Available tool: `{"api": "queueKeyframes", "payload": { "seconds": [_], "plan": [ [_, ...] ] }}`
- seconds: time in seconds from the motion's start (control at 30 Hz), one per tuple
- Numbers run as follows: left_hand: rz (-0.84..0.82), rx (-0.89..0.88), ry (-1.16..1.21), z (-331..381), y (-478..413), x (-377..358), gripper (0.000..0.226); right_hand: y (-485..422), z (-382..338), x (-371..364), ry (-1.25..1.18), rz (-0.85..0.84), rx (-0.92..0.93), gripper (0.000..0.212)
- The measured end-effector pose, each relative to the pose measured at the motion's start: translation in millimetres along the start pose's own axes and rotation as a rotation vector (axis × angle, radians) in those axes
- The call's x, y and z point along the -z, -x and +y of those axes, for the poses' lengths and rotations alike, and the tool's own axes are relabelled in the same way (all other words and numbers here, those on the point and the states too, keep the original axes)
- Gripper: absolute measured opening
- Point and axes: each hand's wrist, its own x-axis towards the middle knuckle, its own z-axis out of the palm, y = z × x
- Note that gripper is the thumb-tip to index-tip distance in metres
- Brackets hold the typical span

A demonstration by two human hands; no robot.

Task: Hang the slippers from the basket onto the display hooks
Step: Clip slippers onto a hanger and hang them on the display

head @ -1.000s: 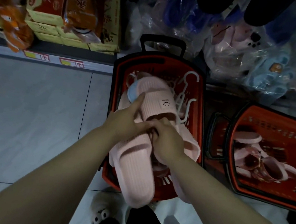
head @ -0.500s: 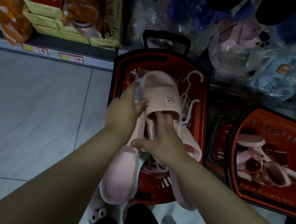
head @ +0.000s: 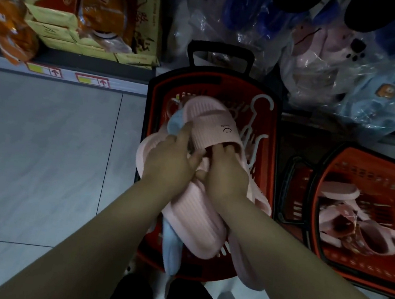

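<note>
Pink slippers (head: 210,122) held over red basket (head: 272,144). Left hand (head: 168,162) fingers (head: 185,131) curled round the stack's side, right hand (head: 226,177) fingers hooked under top strap. White hangers (head: 258,118) tangled underneath, blue slipper (head: 172,249) alongside. Second basket (head: 326,265) right, bagged slippers (head: 329,53) behind.

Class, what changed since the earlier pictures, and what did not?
The right hand pushed its fingers under the strap of the smiley slipper. The lower pink slipper swung left, then back, baring more of a blue slipper. The left hand still grips them; the red basket stayed.
</note>
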Motion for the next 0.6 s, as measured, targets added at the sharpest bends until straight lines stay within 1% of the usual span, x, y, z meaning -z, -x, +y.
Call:
{"api": "queueKeyframes", "payload": {
  "seconds": [0.07,0.2,0.27,0.3,0.33,0.37,0.43,0.5,0.53,0.6],
  "plan": [
    [-0.124,-0.061,-0.036,-5,-4,2,0.081,-3,2,-6,-0.04,0.073,-0.012,0.034],
    [-0.442,-0.084,0.047,-11,-30,24,0.112,-1,-1,-16,-0.128,0.17,-0.05,0.018],
    [-0.544,-0.138,-0.058,-13,-40,34,0.128,0,-4,-17,-0.216,0.209,-0.091,0.014],
    [-0.561,-0.178,-0.134,-13,-43,37,0.132,0,-7,-17,-0.269,0.214,-0.118,0.015],
    [-0.559,-0.221,-0.207,-13,-45,39,0.132,0,-9,-17,-0.327,0.214,-0.13,0.017],
    [-0.534,-0.266,-0.262,-11,-47,41,0.126,0,-12,-18,-0.393,0.219,-0.125,0.017],
    [-0.425,-0.341,-0.305,-8,-50,43,0.11,-3,-17,-17,-0.551,0.254,-0.111,0.017],
    [-0.343,-0.366,-0.312,-6,-51,43,0.103,-6,-18,-14,-0.642,0.263,-0.107,0.018],
    [-0.342,-0.364,-0.319,-6,-50,41,0.102,-7,-18,-11,-0.637,0.232,-0.099,0.022],
    [-0.374,-0.346,-0.34,-9,-46,34,0.105,-9,-17,-8,-0.597,0.111,-0.093,0.035]
  ]
}}
